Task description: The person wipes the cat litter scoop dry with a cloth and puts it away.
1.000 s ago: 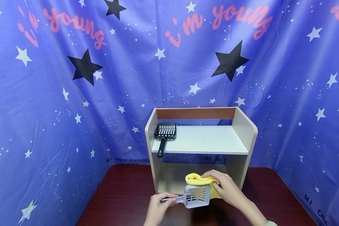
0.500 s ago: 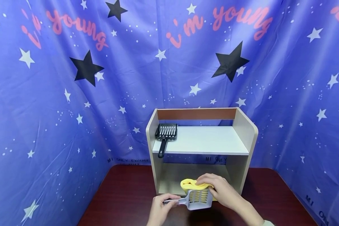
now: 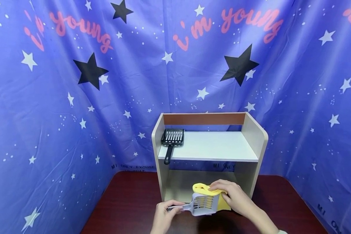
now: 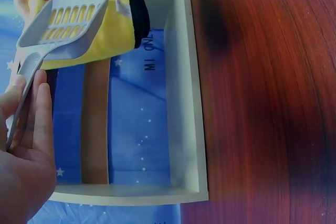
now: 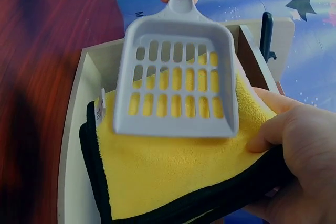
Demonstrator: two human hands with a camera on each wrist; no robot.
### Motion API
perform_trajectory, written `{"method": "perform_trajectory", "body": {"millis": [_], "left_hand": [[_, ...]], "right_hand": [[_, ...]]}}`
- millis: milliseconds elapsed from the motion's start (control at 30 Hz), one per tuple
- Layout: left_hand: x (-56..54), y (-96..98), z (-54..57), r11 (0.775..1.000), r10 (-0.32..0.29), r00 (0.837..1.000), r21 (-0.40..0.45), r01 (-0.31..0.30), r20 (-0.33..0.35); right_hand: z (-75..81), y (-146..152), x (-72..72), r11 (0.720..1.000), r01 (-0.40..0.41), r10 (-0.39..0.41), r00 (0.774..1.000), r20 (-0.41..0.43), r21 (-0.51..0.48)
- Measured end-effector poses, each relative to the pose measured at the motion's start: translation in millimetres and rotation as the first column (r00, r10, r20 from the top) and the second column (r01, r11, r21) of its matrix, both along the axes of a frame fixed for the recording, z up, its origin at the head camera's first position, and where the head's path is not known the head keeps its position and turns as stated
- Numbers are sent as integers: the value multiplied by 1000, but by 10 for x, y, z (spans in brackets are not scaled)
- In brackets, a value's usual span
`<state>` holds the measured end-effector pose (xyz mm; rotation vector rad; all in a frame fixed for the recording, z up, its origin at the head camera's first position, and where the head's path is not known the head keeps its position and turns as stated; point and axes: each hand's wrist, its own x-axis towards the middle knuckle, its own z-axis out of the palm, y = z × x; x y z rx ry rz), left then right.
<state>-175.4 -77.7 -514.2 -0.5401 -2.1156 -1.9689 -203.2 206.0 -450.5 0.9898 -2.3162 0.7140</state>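
Note:
A grey slotted litter scoop (image 3: 203, 213) is held in the air by its handle, pinched between the thumb and fingers of my left hand (image 3: 163, 214). My right hand (image 3: 237, 199) grips a folded yellow cloth (image 3: 224, 204) with dark edging and a small white tag. The cloth lies behind the scoop's head, and yellow shows through the slots. In the right wrist view, the scoop (image 5: 176, 127) covers part of the cloth (image 5: 157, 174), and my right thumb presses on the cloth's right side. Whether cloth and scoop touch everywhere is hidden.
Behind my hands stands a two-level shelf unit (image 3: 213, 143) on a dark red table (image 3: 128, 201). A black litter scoop (image 3: 169, 152) lies at the left of its upper board, handle over the front edge. Blue star-patterned curtains (image 3: 134, 81) enclose the table.
My right hand and the cloth shifted left and down across the back of the grey scoop, then came back right. The left hand stayed nearly in place with the scoop.

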Motion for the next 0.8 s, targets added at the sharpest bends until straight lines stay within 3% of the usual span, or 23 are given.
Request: {"method": "perform_trajectory", "body": {"millis": [233, 400, 567, 700, 800], "left_hand": [[-29, -28, -18, 1000, 14, 1000, -7, -14, -8], [-27, -9, 14, 997, 32, 999, -67, -33, -23], [-19, 10, 49, 995, 6, 1000, -99, -9, -26], [-1, 24, 55, 998, -24, 1000, -66, 24, 1], [13, 35, 51, 998, -39, 999, -38, 40, 23]], "right_hand": [[-53, 139, 5, 997, 2, -1, 1000, 20, -79], [-119, 281, 31, 993, 0, 5, 999, 42, -118], [-139, 386, 48, 988, 48, -42, 998, 47, -148], [-121, 408, 45, 978, 108, -82, 986, 143, -180], [-105, 413, 47, 963, 124, -49, 954, 297, -239]]}}
